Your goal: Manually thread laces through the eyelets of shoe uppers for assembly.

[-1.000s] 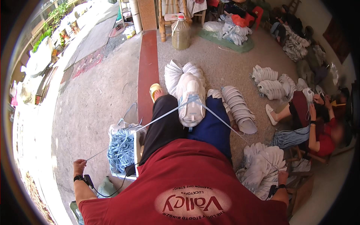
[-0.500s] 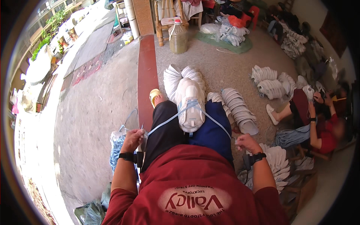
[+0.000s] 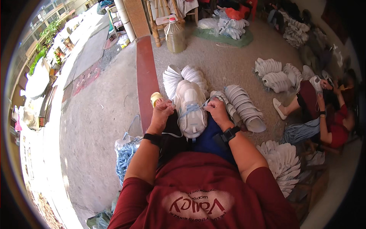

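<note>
A white sneaker (image 3: 193,124) rests on my lap, its heel end toward me and light-blue shoelace (image 3: 190,109) crossing its opening. My left hand (image 3: 164,109) is closed in a pinch just left of the shoe, the lace at its fingertips and a slack length trailing below it. Right of the shoe, my right hand (image 3: 216,110) pinches the other part of the lace, which curves up over the fingers. Both hands are close to the lacing, a shoe's width apart. The exact lace ends are too small to make out.
Fanned stacks of white shoe pieces lie ahead (image 3: 174,80), at right (image 3: 244,107) and beside my right elbow (image 3: 280,164). A bundle of blue laces (image 3: 127,156) hangs at left. A large plastic jug (image 3: 175,38) stands ahead. A co-worker (image 3: 335,122) sits at right.
My hands have moved inward and forward, from wide apart with the lace drawn taut to both sides, to close beside the shoe. The lace has gone slack.
</note>
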Tool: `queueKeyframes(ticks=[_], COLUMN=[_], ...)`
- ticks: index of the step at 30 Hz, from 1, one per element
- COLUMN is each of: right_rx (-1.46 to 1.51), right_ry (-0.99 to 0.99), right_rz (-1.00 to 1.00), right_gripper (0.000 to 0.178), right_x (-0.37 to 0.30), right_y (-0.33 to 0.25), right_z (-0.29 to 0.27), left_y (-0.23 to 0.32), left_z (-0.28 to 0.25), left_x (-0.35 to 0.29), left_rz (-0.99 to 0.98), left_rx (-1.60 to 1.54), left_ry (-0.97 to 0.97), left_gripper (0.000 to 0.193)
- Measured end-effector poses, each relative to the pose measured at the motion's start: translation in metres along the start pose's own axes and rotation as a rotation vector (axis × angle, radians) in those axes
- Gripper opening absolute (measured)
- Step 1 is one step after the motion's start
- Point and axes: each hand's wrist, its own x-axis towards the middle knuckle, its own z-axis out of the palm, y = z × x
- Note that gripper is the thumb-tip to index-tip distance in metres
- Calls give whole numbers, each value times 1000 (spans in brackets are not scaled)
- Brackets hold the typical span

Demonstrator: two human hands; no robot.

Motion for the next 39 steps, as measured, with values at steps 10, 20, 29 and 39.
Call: queueKeyframes(ticks=[10, 20, 29, 39], right_rx=[234, 35, -397, -418], right_ry=[86, -20, 7, 4], right_rz=[80, 169, -102, -323], right_gripper=[14, 12, 15, 8], right_x=[-7, -6, -32, -29], right_y=[0, -19, -52, -41], right_z=[11, 17, 16, 8], left_y=[10, 26, 27, 24], left_z=[-7, 15, 31, 5], left_x=[-18, -32, -60, -65], left_rz=[-72, -150, 87, 514], left_rx=[-271, -126, 727, 1273], left_ry=[135, 169, -266, -711], left_gripper=[6, 11, 13, 6])
